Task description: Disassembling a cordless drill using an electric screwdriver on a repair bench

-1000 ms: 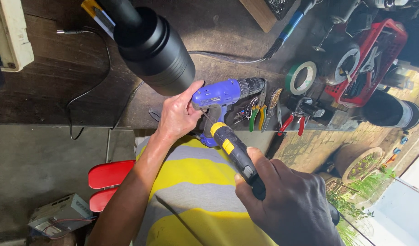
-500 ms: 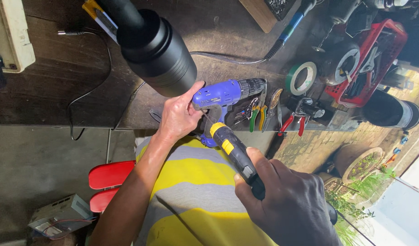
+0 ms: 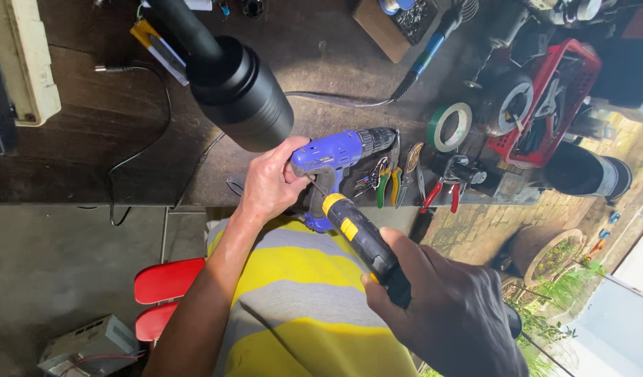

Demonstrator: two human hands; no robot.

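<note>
Two hands at one blue cordless drill, worked with one black-and-yellow screwdriver.

The left hand [image 3: 272, 185] has its fingers closed around the rear of the blue drill [image 3: 335, 157], which lies at the near edge of the dark wooden surface [image 3: 126, 146], chuck pointing away from those fingers. The right hand [image 3: 447, 314] has its fingers wrapped tight on the black-and-yellow screwdriver [image 3: 360, 237], whose tip meets the drill body just beside the left fingers. Beyond the drill chuck lie two pliers, one green-handled [image 3: 384, 185] and one red-handled [image 3: 441, 192]. Farther off stand one green tape roll [image 3: 448, 127] and one red basket [image 3: 545, 105]. Above the left fingers hangs one black cylindrical lamp head [image 3: 241, 94]. One soldering iron [image 3: 426, 52] lies well apart.
</note>
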